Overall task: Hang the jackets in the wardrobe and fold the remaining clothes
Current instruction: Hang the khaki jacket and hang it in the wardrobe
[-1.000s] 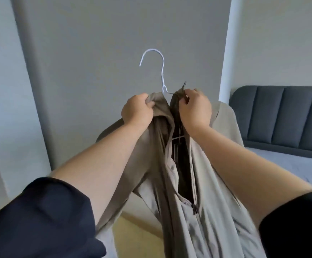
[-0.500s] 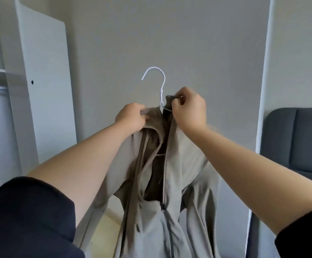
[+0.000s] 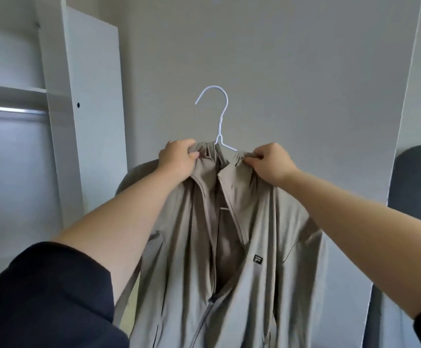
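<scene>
You've got one beige jacket (image 3: 229, 247) on one white hanger (image 3: 220, 124), held up in front of the grey wall, with the open wardrobe (image 3: 61, 96) off to its left. Your left hand (image 3: 178, 159) grips the collar's left side with curled fingers, and your right hand (image 3: 271, 163) pinches the right side. One rail (image 3: 11, 111) shows inside the wardrobe, and one dark sofa (image 3: 415, 187) sits to the jacket's right.

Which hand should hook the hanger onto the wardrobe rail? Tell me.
Probably the left hand: the rail lies on its side. The right hand could go on holding the jacket collar beside the hanger.
</scene>
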A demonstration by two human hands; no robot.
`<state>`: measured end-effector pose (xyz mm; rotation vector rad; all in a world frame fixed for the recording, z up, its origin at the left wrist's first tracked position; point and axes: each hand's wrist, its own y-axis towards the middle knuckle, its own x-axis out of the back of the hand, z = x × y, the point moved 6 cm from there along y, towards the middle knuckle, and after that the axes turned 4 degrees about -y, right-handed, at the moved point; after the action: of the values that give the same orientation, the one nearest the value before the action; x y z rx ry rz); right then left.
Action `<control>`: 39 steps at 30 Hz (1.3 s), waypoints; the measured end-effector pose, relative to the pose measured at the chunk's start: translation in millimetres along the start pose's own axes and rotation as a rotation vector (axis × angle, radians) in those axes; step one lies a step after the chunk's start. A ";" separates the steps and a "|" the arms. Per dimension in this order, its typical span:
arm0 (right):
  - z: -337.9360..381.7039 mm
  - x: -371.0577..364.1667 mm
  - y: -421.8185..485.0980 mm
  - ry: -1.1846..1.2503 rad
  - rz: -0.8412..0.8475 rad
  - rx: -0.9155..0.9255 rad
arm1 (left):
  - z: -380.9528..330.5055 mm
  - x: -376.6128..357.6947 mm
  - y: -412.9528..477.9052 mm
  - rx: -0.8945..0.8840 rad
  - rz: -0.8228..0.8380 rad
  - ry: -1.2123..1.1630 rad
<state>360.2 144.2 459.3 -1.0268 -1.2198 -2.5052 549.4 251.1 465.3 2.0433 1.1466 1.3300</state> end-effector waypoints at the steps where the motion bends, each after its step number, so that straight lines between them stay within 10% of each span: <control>1: -3.0 -2.9 -1.9 0.006 -0.036 -0.040 | 6.9 -3.6 -4.8 0.041 -0.008 0.053; 10: -4.7 -13.3 -12.2 0.042 -0.237 -0.144 | 27.0 -23.8 -43.0 0.265 -0.062 0.023; 15: 1.6 16.7 -3.8 0.119 -0.506 -0.159 | 13.6 -17.2 -45.3 0.078 -0.257 0.184; 21: -33.1 -14.5 -14.6 0.046 -0.321 -0.243 | 39.5 -97.4 -112.6 -0.061 0.360 0.437; 25: -42.3 -23.8 -17.1 0.153 -0.202 -0.162 | 19.3 -53.8 -100.4 -0.361 0.016 0.229; 30: -45.1 -18.9 -19.1 0.214 -0.166 -0.091 | 23.5 -5.3 -72.9 -0.334 -0.328 0.169; 39: -49.5 -14.5 -28.7 0.188 -0.149 -0.060 | 35.9 -51.6 -39.5 0.004 0.381 0.077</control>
<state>333.6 123.9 410.6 -0.7156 -1.2128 -2.6938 555.8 233.0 393.6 2.3117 0.8136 1.5930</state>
